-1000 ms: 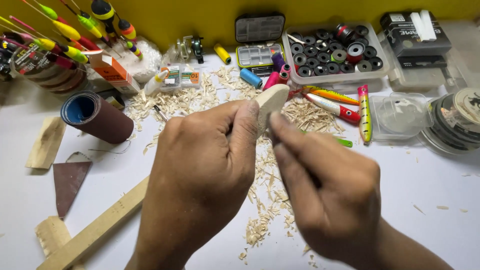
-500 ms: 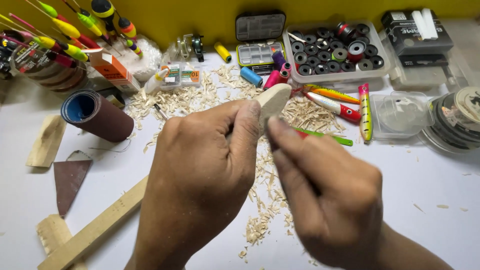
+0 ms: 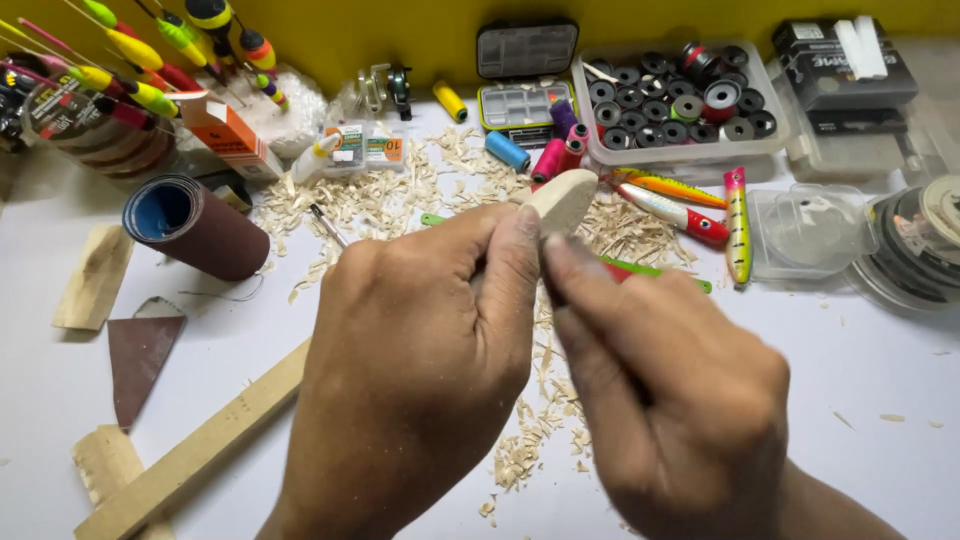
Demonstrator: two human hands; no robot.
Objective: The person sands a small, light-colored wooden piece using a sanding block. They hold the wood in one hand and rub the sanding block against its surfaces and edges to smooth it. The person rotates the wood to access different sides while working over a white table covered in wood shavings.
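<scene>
My left hand (image 3: pixel 420 370) grips a pale carved wooden piece (image 3: pixel 565 198), whose rounded tip sticks up above my thumb. My right hand (image 3: pixel 670 390) is pressed against the side of that piece just below the tip, fingers pinched together; what they pinch is hidden and blurred. Both hands hover over a pile of light wood shavings (image 3: pixel 370 200) on the white table (image 3: pixel 880 400).
A sandpaper roll (image 3: pixel 195 225) lies at the left, with a wooden strip (image 3: pixel 200 450) and sandpaper scraps (image 3: pixel 140 350) in front. Painted fishing lures (image 3: pixel 735 215), thread spools (image 3: pixel 507 150), a clear tray of black spools (image 3: pixel 680 100), small boxes and colourful floats (image 3: pixel 150 50) line the back.
My right hand has slid down along the wooden piece toward me, and more of the green stick behind it shows. My left hand holds still.
</scene>
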